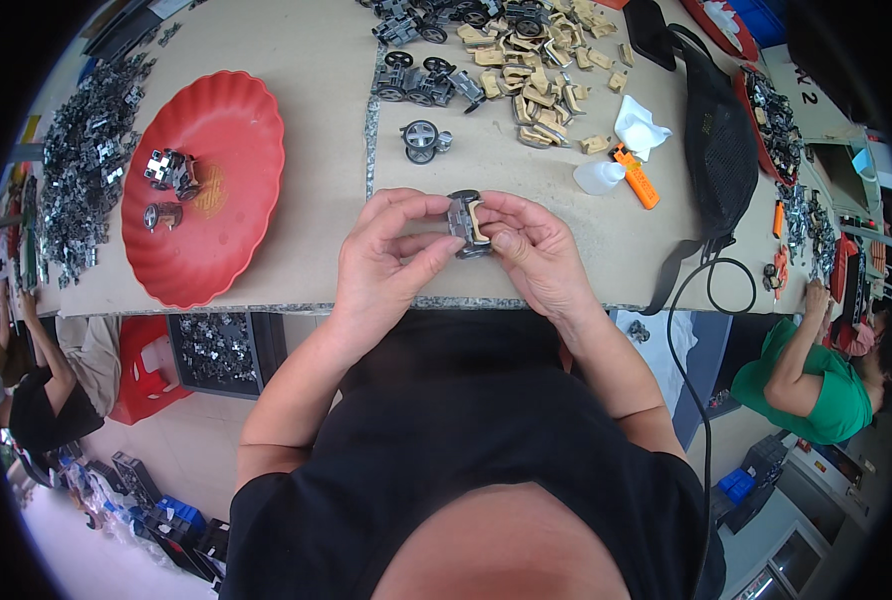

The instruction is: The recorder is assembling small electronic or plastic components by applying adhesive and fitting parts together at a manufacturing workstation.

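Between my two hands, over the table's near edge, is a small toy vehicle [463, 226] with a grey body, dark wheels and a beige piece on its right side. My left hand [391, 245] pinches it from the left with thumb and fingers. On its other side, my right hand [536, 248] grips it by the beige part. Just beyond my hands a single wheeled grey part [423, 141] rests on the table. A pile of beige plastic parts [546, 80] lies farther off, beside several grey wheeled vehicle bodies [421, 82].
On the left a red scalloped tray [251, 130] holds a few assembled pieces, near a heap of small grey parts [91, 150]. To the right are a white bottle [598, 178], an orange tool [638, 180], a crumpled tissue [642, 128] and a black bag [716, 150]. Other people work at both sides.
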{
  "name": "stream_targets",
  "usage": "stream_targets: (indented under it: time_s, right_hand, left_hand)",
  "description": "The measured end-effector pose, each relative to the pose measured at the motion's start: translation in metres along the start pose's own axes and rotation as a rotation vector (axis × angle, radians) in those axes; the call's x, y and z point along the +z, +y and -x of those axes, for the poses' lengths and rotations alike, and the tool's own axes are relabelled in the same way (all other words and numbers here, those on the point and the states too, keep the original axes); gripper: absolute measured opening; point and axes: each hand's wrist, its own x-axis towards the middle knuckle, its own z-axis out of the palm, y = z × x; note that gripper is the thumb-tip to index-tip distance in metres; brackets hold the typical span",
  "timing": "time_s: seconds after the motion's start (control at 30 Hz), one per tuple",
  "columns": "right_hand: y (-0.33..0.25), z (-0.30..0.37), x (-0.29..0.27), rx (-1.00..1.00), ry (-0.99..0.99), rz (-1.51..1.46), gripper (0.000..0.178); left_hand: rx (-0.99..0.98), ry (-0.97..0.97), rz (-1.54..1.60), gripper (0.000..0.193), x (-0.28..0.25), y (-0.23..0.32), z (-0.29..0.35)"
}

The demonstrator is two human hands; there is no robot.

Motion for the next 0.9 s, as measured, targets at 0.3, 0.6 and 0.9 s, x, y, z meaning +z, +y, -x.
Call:
stream_targets:
  time_s: [0.3,0.6,0.9]
  right_hand:
    - [0.0013,0.0002,-0.0008,-0.016,-0.004,0.011,0.035]
    - [0.0021,0.0017,-0.0006,-0.028,0.004,0.195,0.035]
    - [0.0009,-0.0013,0.0019,-0.029,0.017,0.079,0.026]
  left_hand:
    - [0.009,-0.002,-0.026,0.028,0.0017,0.0035,0.0004]
    - [-0.012,0.017,0.009,0.028,-0.001,-0.0002,0.0054]
    - [0.027,0.012,0.026,0.029,-0.0024,-0.0051,0.0012]
